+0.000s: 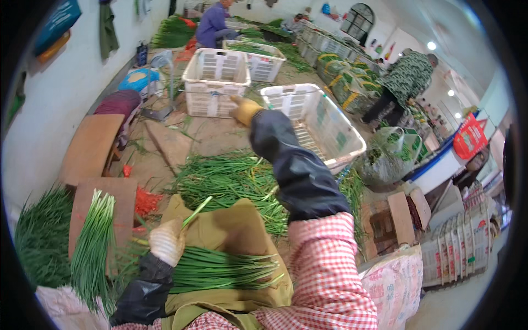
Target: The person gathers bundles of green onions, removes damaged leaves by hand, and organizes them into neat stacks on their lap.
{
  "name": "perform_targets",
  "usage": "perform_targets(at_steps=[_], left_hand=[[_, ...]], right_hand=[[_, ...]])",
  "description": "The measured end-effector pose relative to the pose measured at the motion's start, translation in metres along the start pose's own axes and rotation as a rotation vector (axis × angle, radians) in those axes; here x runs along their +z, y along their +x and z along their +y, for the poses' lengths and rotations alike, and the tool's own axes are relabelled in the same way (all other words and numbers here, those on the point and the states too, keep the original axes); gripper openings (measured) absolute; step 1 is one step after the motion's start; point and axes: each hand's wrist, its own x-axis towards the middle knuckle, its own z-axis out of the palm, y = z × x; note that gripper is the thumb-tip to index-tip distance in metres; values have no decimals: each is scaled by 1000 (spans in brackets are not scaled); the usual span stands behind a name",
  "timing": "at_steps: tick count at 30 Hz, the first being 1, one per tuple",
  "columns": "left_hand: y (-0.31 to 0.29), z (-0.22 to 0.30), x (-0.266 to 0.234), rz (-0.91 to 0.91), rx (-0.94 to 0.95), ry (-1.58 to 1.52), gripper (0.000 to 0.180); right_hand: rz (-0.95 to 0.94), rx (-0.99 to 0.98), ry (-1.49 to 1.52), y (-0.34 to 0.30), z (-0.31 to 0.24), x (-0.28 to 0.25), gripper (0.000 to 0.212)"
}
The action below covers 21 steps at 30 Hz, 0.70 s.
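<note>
My left hand (pixel 166 242), in a whitish glove, is closed round a few green chive stalks (pixel 197 212) whose pale ends point up and away. Across my lap, on an olive-brown apron (pixel 234 223), lies a loose bunch of chives (pixel 220 269). My right arm is stretched far forward in a black sleeve cover. At its end my right hand (pixel 246 111), in a yellow glove, has its fingers apart in front of a white plastic crate (pixel 216 99); nothing shows in it. A heap of loose chives (pixel 225 179) covers the floor before my knees.
A sorted chive bundle (pixel 99 231) lies on a wooden stool (pixel 126 201) at left, near red ties (pixel 146 201). Another white crate (pixel 346 135) stands right of my forearm. A clear bag of greens (pixel 388 157) sits beyond it. Two people (pixel 212 25) (pixel 404 77) are farther off.
</note>
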Motion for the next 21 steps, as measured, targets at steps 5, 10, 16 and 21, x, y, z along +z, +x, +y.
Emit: perform_targets(at_steps=[5, 10, 16, 21], left_hand=[[8, -10, 28, 34, 2, 20, 18], [21, -10, 37, 53, 61, 13, 19], [31, -7, 33, 230, 208, -279, 30], [31, -24, 22, 71, 57, -281, 23]], right_hand=[[7, 190, -134, 65, 32, 4, 65], [130, 178, -376, 16, 95, -3, 60], [-332, 328, -933, -121, 196, -92, 52], [88, 661, 275, -271, 195, -63, 32]])
